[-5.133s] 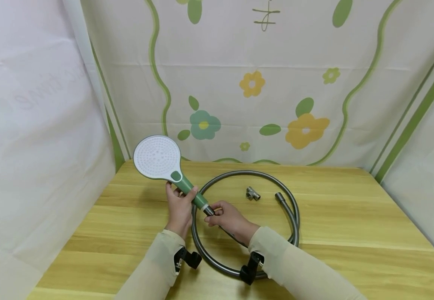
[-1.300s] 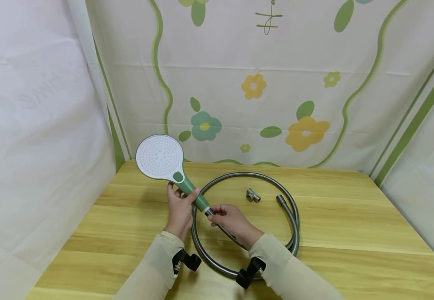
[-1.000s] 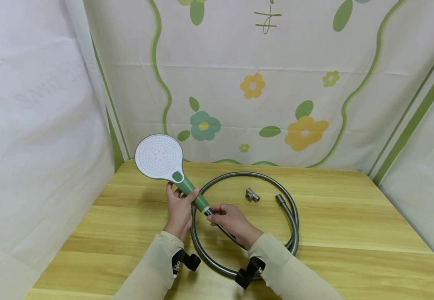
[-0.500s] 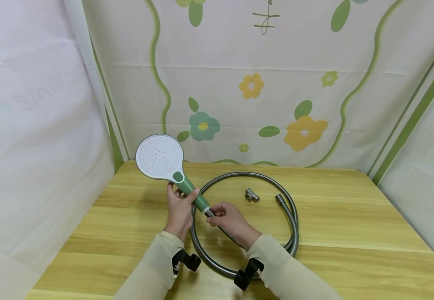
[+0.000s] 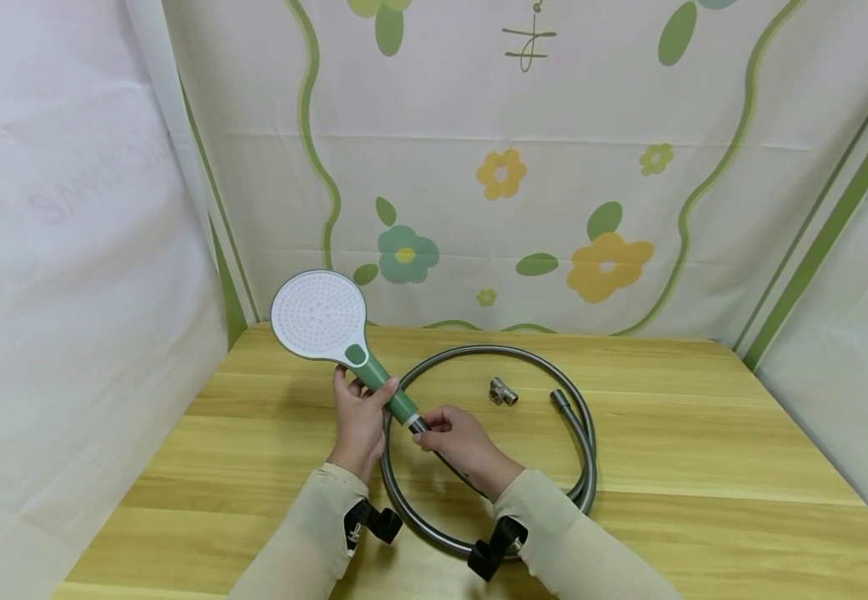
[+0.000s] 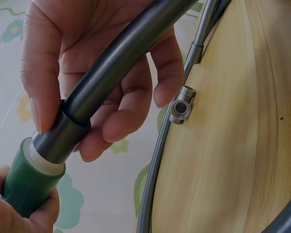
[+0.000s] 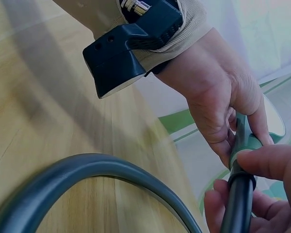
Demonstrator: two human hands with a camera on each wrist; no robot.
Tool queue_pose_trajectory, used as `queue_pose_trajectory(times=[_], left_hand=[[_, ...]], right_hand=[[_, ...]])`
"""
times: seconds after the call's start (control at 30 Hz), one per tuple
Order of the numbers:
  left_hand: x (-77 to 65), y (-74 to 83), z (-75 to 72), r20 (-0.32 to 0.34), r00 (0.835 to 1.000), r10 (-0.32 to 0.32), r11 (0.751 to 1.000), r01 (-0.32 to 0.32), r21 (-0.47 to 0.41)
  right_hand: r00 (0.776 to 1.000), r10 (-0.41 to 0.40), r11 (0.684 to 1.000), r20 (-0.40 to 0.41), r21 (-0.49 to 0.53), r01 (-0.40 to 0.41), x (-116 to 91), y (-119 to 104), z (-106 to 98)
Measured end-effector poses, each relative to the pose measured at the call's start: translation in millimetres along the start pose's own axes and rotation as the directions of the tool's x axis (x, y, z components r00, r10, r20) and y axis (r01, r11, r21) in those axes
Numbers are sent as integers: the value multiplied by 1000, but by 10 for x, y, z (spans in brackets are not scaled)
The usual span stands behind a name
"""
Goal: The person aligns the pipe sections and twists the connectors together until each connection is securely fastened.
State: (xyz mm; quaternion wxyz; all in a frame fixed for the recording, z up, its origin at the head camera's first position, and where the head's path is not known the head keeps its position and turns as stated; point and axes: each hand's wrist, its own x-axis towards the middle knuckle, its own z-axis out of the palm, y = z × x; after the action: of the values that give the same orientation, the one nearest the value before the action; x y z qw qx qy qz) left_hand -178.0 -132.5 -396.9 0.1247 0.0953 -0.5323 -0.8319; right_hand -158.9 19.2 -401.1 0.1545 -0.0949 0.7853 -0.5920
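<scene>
Showerhead [image 5: 319,315], round and white-faced with a green handle [image 5: 371,370], is being held aslant above the yellow wood-grain table [image 5: 689,442]. Left hand [image 5: 359,422] is gripping the handle, fingers curled; right hand [image 5: 466,446] is pinching the dark-grey cylindrical collar [image 6: 63,138] of the flexible metallic hose [image 6: 123,58] against the handle's pale ring [image 6: 41,162]. Risk: hose drag could be tilting the collar, cross-threading it; inner threads, if any, are hiding from view.
</scene>
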Motion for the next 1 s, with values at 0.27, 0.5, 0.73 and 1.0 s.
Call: queue_pose_trajectory(times=[0.27,0.5,0.73,1.0], left_hand=[[13,0,-8,-2,1000,-12,1000,12,7],[33,0,2,-4,1000,-13,1000,13,-3],[34,6,3,-4,1000,-25,1000,25,-8],[22,30,-9,3,1000,-24,1000,24,10]], right_hand=[[1000,1,1000,-10,-30,-1,1,-1,-12],[1000,4,1000,-1,-22,-4,-6,-43,-21],[1000,29,999,-3,24,-29,-17,-59,-26],[1000,7,1000,-6,-9,-7,-2,-53,-23]])
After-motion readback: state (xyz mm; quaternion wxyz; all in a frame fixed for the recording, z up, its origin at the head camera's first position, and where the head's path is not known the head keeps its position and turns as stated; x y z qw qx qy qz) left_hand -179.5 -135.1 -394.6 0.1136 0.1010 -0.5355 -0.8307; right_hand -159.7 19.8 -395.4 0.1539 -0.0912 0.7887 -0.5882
